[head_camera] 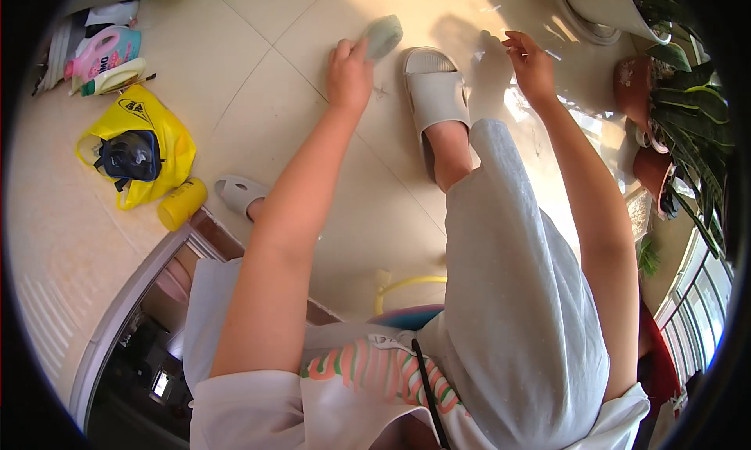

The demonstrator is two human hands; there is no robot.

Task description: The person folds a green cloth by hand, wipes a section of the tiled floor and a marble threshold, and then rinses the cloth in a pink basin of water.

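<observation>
My left hand (350, 77) is closed around the near end of a pale grey-green rounded object (386, 36), held over the tiled floor. Blur keeps me from telling exactly what that object is. To the right, my right hand (533, 68) hovers over sunlit tiles with its fingers loosely bent and apart, and nothing shows in it. Between the two hands, a light grey slide sandal (437, 95) is on my foot. The other grey sandal (239, 194), also worn, is farther back at left, partly behind my left forearm.
At left are a yellow plastic bag (176, 133) holding a dark case (132, 155), a yellow canister (183, 204) and detergent bottles (108, 51). Potted plants (633, 86) line the right side. Behind my arm is a door frame (132, 283); a yellow-framed seat (410, 281) is beneath me.
</observation>
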